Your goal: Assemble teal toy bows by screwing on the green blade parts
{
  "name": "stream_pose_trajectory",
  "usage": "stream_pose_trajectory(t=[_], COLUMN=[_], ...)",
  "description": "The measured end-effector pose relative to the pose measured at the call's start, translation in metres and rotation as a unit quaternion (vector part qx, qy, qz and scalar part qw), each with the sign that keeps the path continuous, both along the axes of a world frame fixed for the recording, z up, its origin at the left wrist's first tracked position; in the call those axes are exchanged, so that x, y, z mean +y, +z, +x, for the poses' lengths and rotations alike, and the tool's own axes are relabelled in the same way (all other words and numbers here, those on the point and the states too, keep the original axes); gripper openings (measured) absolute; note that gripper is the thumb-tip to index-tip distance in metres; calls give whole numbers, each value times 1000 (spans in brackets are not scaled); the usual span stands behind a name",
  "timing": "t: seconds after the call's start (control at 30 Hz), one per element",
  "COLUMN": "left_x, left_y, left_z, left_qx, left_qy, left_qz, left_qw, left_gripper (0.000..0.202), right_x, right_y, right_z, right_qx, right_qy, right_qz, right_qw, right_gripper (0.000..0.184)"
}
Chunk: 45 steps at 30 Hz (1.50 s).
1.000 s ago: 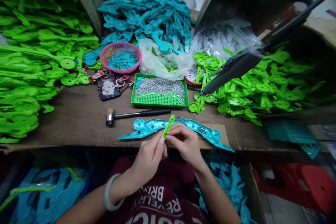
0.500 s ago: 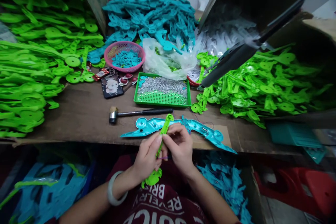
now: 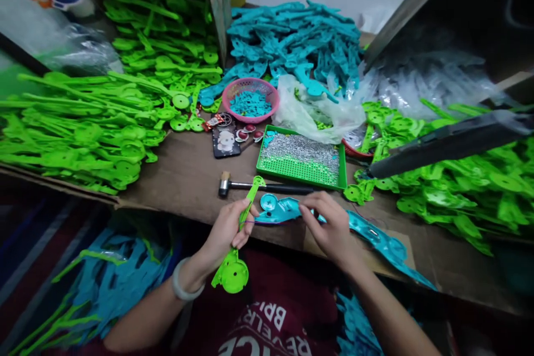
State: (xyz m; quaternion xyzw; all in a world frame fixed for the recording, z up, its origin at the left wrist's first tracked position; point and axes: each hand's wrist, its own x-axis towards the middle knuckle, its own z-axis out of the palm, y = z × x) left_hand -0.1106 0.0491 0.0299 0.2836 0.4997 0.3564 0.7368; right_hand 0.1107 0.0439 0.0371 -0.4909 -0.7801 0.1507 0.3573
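Observation:
My left hand [image 3: 227, 231] is closed round a bright green plastic part [image 3: 233, 267], a long stem with a round disc at its lower end, held upright near the bench edge. A thin wire runs from it toward my right hand [image 3: 331, 228], whose fingers pinch together over a long teal plastic shell [image 3: 375, 239] lying on the brown bench [image 3: 183, 172]. What the right fingers pinch is too small to make out. A small hammer [image 3: 250, 184] lies just behind both hands.
A green tray [image 3: 302, 172] of small silver screws sits behind the hammer. A pink basket [image 3: 250, 101] holds teal bits. Green parts are heaped left [image 3: 92, 133] and right [image 3: 459, 183], teal parts [image 3: 292, 44] at the back. A dark tool [image 3: 450, 144] hangs at right.
My hands have parted: the left drew the green part down and left, the right moved onto the teal shell. The view swung to the left.

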Motion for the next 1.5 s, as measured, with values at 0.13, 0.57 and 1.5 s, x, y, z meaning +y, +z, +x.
stream_pose_trajectory(t=[0.13,0.57,1.5], left_x=[-12,-8,65], left_y=[-1,8,-18], left_z=[-8,-61,-14], left_qx=[65,27,90], left_qy=[75,130,102], left_qz=[74,43,87], left_qw=[992,990,987], left_gripper=[42,43,33], right_x=[69,145,18], right_y=[11,27,-11], right_z=[-60,-131,10], right_qx=[-232,-373,115], right_qy=[183,252,130], right_qz=[-14,34,-315], right_qw=[955,892,933], right_gripper=[12,25,29])
